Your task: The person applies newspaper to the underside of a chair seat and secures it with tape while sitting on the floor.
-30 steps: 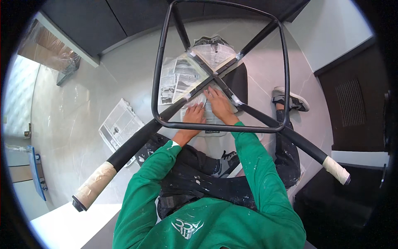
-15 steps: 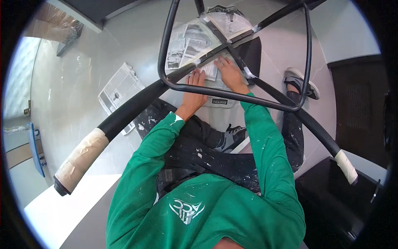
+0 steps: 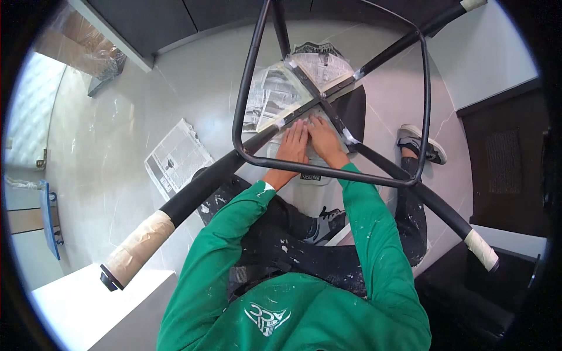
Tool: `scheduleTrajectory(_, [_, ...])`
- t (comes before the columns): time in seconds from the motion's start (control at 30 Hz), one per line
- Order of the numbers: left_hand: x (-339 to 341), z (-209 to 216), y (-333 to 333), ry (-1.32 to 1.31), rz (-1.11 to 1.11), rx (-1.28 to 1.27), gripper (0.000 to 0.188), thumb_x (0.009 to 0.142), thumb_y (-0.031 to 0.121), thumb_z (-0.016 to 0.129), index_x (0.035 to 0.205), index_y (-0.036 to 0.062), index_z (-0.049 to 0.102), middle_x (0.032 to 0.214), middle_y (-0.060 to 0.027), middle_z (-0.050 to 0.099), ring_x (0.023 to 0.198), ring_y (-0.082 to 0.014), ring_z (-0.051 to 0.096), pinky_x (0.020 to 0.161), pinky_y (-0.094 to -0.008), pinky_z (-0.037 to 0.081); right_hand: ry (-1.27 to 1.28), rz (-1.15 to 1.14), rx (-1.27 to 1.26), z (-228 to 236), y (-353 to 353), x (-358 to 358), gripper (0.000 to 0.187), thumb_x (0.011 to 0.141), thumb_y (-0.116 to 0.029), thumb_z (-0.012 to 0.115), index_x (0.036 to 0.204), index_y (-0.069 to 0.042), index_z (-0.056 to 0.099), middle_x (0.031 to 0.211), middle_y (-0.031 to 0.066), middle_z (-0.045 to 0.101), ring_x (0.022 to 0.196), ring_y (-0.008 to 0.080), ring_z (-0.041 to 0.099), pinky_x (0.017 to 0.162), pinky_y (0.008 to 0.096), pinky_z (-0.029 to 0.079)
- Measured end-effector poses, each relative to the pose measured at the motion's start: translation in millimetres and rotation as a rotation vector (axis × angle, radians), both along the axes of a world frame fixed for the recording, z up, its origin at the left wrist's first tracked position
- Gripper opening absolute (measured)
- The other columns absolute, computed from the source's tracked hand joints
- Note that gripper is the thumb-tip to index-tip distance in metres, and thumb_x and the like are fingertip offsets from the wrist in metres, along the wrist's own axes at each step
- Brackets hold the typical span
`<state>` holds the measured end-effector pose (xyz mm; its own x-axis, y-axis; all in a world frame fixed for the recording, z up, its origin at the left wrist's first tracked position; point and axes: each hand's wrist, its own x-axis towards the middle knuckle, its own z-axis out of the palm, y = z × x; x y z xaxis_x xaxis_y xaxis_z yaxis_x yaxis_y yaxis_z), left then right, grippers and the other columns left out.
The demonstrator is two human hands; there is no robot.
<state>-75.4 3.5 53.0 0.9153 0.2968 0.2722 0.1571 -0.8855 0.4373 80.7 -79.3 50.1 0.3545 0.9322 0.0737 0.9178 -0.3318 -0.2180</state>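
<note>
Grey floor (image 3: 117, 152) surrounds the upturned black stool (image 3: 322, 98), its far and left sections covered by newspaper (image 3: 325, 69), its right one bare, while left hand (image 3: 291, 149) and right hand (image 3: 325, 140) lay extended, ungrasping fingers over the near section's sheet.

An indoor room, home or office unclear, with veined floor (image 3: 111, 169) and dark panels (image 3: 225, 17)

A smooth, black, metal-looking frame (image 3: 322, 96) wears crinkled, paper-like tape (image 3: 139, 247), set against matt newspaper sheets (image 3: 277, 95) and a glossy, marble-veined floor (image 3: 117, 169).
</note>
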Motion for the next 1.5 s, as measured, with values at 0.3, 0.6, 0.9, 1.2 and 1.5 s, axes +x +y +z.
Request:
scheduleTrajectory(0.3, [-11.7, -24.6, -5.0, 0.195, 0.094, 0.151, 0.102, 0.076, 0.029, 0.07, 0.156, -0.0139, 0.025, 0.162, -0.0333, 0.03, 0.152, -0.0442, 0.029, 0.128, -0.0532, 0.019, -0.018, -0.009, 0.017, -1.2, 1.8, -4.4, 0.052, 0.089, -0.004, 0.058, 0.14, -0.009, 0.058, 0.145, 0.0168, 0.056, 0.137, 0.0411, 0.05, 0.106, 0.0468, 0.052])
scheduleTrajectory(0.6, [-18.1, -29.9, -0.4, 0.251, 0.104, 0.196, 0.095, 0.079, 0.032, 0.068, 0.158, -0.0052, 0.033, 0.161, -0.0348, 0.029, 0.152, -0.0469, 0.028, 0.128, -0.0551, 0.017, -0.128, -0.002, -0.12, -2.9, 6.8, -16.7, 0.062, 0.09, -0.007, 0.06, 0.151, -0.016, 0.051, 0.156, 0.018, 0.044, 0.141, 0.0417, 0.045, 0.101, 0.0503, 0.052])
scheduleTrajectory(0.9, [-16.8, -44.3, 5.0, 0.219, 0.095, 0.22, 0.083, 0.088, 0.034, 0.064, 0.162, 0.0112, 0.035, 0.162, -0.0372, 0.026, 0.152, -0.0519, 0.025, 0.126, -0.0589, 0.017, -0.126, -0.06, -0.171, 9.8, 5.5, -28.1, 0.059, 0.094, -0.015, 0.059, 0.152, -0.016, 0.052, 0.159, 0.021, 0.042, 0.144, 0.0435, 0.043, 0.107, 0.0541, 0.046])
scheduleTrajectory(1.2, [-14.7, -39.1, -2.4, 0.266, 0.033, 0.198, 0.104, 0.077, 0.037, 0.077, 0.165, 0.0111, 0.026, 0.163, -0.0366, 0.022, 0.15, -0.0557, 0.025, 0.126, -0.0603, 0.017, 0.181, -0.496, 0.542, 9.1, -159.0, -58.7, 0.028, 0.087, -0.012, 0.072, 0.112, -0.001, 0.069, 0.11, 0.0213, 0.069, 0.113, 0.0421, 0.063, 0.099, 0.0491, 0.05])
scheduleTrajectory(1.5, [-23.5, -36.1, 2.3, 0.099, 0.023, 0.17, 0.087, 0.079, 0.022, 0.071, 0.158, 0.0051, 0.039, 0.152, -0.0311, 0.04, 0.145, -0.0526, 0.034, 0.122, -0.0617, 0.025, 0.328, -0.924, -0.088, -1.3, -252.2, -14.3, 0.037, 0.079, -0.036, 0.08, 0.097, -0.004, 0.078, 0.097, 0.0223, 0.075, 0.095, 0.0394, 0.072, 0.083, 0.0505, 0.055])
